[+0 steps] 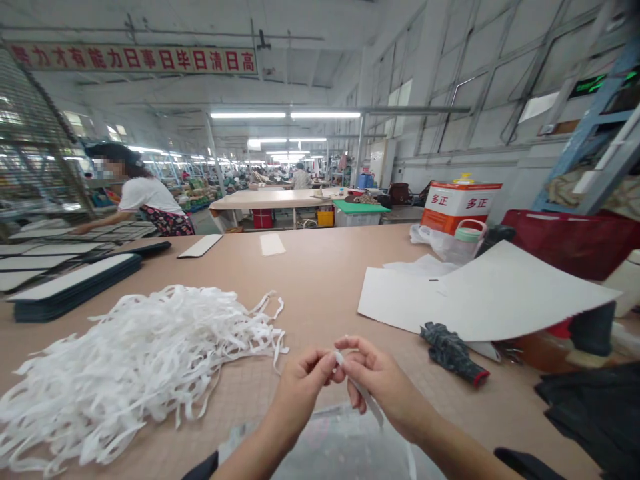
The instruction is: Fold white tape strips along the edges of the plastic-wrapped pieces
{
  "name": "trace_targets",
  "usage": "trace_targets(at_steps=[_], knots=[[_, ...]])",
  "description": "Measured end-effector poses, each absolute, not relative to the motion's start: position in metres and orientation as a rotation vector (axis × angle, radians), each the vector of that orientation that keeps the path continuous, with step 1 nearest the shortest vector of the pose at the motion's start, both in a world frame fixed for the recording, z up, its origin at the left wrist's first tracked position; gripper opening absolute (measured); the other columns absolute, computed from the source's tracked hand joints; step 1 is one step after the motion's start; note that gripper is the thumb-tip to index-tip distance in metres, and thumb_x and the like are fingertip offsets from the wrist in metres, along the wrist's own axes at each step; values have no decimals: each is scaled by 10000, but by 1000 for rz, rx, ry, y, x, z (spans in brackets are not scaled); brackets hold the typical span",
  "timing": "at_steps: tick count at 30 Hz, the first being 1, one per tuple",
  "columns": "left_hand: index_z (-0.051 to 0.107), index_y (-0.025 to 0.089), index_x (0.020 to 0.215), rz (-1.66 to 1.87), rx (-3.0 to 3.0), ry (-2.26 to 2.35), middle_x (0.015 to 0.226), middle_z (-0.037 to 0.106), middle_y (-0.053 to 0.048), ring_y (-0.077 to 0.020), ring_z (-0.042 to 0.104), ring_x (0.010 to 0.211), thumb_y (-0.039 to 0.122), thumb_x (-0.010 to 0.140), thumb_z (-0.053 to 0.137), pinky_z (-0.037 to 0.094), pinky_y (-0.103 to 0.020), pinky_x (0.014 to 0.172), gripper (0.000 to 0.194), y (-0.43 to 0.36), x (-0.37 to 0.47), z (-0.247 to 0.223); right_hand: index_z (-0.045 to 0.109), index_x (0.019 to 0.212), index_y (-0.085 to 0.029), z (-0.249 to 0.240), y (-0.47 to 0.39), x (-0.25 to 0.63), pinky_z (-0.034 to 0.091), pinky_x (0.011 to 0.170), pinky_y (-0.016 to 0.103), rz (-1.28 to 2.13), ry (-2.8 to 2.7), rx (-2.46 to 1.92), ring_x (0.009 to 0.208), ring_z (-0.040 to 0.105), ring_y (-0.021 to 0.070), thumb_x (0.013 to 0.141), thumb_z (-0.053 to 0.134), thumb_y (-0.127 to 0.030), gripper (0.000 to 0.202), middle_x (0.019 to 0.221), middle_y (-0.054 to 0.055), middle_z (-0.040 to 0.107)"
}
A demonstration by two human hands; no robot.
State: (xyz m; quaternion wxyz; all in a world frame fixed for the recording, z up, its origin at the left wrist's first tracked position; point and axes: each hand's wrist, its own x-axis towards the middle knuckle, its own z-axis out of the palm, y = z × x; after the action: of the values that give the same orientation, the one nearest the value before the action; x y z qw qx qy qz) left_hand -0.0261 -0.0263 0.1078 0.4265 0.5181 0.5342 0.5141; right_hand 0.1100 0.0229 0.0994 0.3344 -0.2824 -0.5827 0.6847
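Observation:
Both hands meet over the near edge of the table. Between finger and thumb my left hand [313, 370] pinches the upper end of a narrow white strip [369, 403]. Closed on the same strip, my right hand [373, 367] touches the left at the fingertips. The strip's loose end hangs down below my right hand. A clear plastic bag [340, 440] lies under my forearms, partly covered by them. To the left spreads a large tangled heap of white strips [135, 360].
On the right lie a dark glove [453, 353] with a red cuff and a large white sheet [480, 293]. A stack of dark-edged panels [75, 287] stands at left. Behind it, a person [145, 197] leans over another table. A red-and-white box [460, 207] stands at back right.

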Motion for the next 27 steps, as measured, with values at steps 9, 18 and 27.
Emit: trace_targets(at_steps=[9,18,27], knots=[[590,175,992,1440,1100,1415,888,622,-54,-190,550,806,582,722,493,422,-301,742,497,-32,-35,102,557,819,-147,103,7,100,447,521,223,2072,-1388,-658,539,583,105,731,615,-342,222,720,21,629],[622,154,721,1099,1088,1340,519,544,23,-124,488,553,586,665,564,387,-256,629,439,-62,-37,85,592,823,-184,118,26,115,453,816,330,1826,-934,-613,811,607,162,693,675,-288,186,822,30,661],[592,133,642,861,932,1598,509,533,24,-93,459,468,541,585,620,360,-220,484,413,-101,-116,40,673,679,-188,6,45,199,532,675,257,1542,-917,-1165,832,588,197,556,752,-324,200,960,45,636]])
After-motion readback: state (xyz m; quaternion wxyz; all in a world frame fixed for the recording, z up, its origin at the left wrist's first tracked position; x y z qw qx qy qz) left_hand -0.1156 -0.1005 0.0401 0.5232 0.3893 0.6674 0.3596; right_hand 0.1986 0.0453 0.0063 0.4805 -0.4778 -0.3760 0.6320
